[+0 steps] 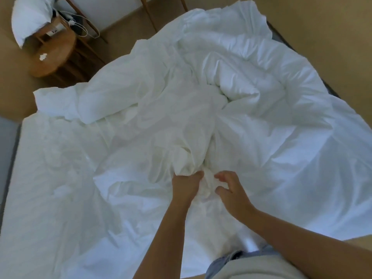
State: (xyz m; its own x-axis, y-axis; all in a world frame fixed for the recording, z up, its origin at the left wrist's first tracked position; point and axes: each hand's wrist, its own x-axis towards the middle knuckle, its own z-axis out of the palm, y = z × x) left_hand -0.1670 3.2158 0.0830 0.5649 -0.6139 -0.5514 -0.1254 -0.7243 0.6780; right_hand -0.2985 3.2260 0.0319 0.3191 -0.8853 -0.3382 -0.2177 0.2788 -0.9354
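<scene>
Two hands at a crumpled white cotton duvet (231,81) that lies over the whole bed.

The left hand (186,185) grips a gathered bunch of the duvet near the close edge of the bed. The right hand (231,190) is just beside it, its fingers half curled at a fold; whether they pinch it I cannot tell. Thick heaped folds rise behind the hands. Far left stands a round brown wooden side table (54,57), bearing a white pillow (28,19), a thin white cable (88,31) and a small crumpled white paper (43,56).
</scene>
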